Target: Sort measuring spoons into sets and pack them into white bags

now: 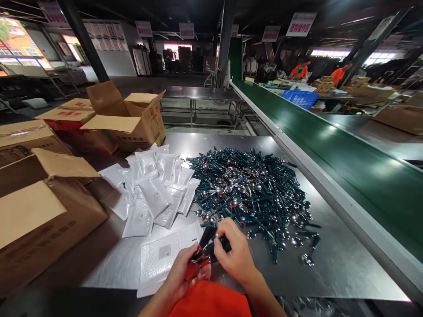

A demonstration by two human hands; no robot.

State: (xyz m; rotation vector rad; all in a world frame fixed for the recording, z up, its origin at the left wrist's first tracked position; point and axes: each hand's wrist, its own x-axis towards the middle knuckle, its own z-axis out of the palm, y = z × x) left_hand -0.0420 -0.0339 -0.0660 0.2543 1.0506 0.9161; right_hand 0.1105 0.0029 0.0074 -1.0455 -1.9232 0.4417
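Note:
My left hand (181,270) is closed around a small bunch of spoons (207,235) with dark green handles, close to my body. Curled over the handle ends, my right hand (236,253) pinches at least one of these spoons; its fingers partly hide them. Just beyond my hands a large heap of loose spoons (244,189), with shiny metal bowls and dark green handles, spreads over the metal table (330,259). A flat white bubble mailer (153,257) with a small label lies beside my left hand. Behind it are several more white bubble mailers (153,193), loosely piled.
Open cardboard boxes (76,215) (132,123) stand along the left side. A green conveyor belt (317,141) with a pale rail runs along the right. Farther off are a blue basket (300,99) and two people in orange (299,71) (339,75).

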